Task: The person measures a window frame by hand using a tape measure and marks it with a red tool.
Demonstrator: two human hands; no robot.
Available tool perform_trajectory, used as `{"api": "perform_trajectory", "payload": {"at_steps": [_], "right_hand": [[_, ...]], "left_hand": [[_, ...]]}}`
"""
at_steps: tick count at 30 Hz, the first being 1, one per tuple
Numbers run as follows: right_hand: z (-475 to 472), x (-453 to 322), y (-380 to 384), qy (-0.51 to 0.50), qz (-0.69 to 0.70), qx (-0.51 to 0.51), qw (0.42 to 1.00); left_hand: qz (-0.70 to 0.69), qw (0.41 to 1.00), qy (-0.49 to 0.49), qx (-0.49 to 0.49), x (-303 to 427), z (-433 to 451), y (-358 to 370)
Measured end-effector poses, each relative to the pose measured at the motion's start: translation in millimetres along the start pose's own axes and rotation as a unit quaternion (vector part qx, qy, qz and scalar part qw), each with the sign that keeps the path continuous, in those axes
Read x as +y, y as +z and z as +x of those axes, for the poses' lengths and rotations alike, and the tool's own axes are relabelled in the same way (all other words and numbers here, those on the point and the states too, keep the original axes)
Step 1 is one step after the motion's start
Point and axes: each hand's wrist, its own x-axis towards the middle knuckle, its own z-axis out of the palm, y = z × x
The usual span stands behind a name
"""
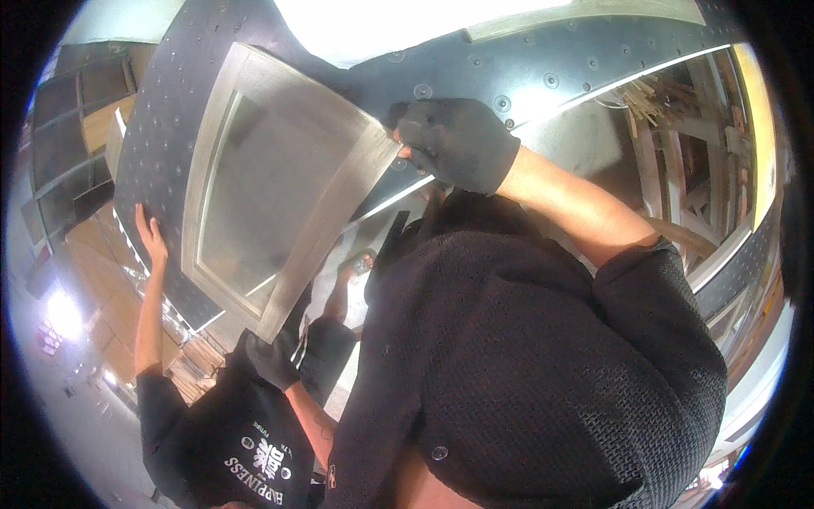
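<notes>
A framed door panel [267, 165], with a grey-brown wood-look frame and a recessed flat centre, is tilted over a dark table [149, 159] dotted with small round fittings. My right hand [461, 143], in a dark glove with bare fingertips, grips the panel's right corner. At the lower corner, my left hand [270, 359], also in a dark glove, closes on the frame's end. Its fingers are partly hidden by the frame. I cannot tell whether the panel's far edge touches the table.
A co-worker in a black printed T-shirt [222, 439] stands at left, one bare hand [151, 238] on the table edge. Their foot [361, 262] shows below. Wood strips [642, 102] lie in a rack at right; stacked wooden pieces [194, 369] sit near the co-worker.
</notes>
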Motion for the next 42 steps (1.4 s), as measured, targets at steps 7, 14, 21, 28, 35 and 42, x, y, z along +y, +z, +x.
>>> {"api": "perform_trajectory", "payload": {"at_steps": [7,14,21,28,35,42], "right_hand": [[28.3,-15.1,-12.7,0.047,0.086,-0.094,0.991],[17.3,10.7,-36.7,0.115,0.163,-0.109,0.974],[14.0,9.4,-30.0,0.044,0.107,-0.096,0.989],[36.5,-9.8,-14.1,0.065,0.198,-0.15,0.967],[22.2,5.5,-9.0,0.271,0.048,-0.12,0.954],[8.3,13.7,-14.2,0.273,-0.006,-0.09,0.958]], "left_hand": [[0.035,0.998,-0.026,0.046,7.5,-34.6,-6.8],[-0.062,0.996,-0.058,0.01,33.7,-9.9,1.7],[-0.146,0.98,-0.132,0.013,40.9,-7.3,7.5],[-0.188,0.956,-0.21,0.079,12.3,-43.8,16.1],[-0.311,0.929,-0.174,0.097,41.6,-6.2,52.2],[-0.296,0.936,-0.191,-0.004,17.7,-42.8,68.6]]}}
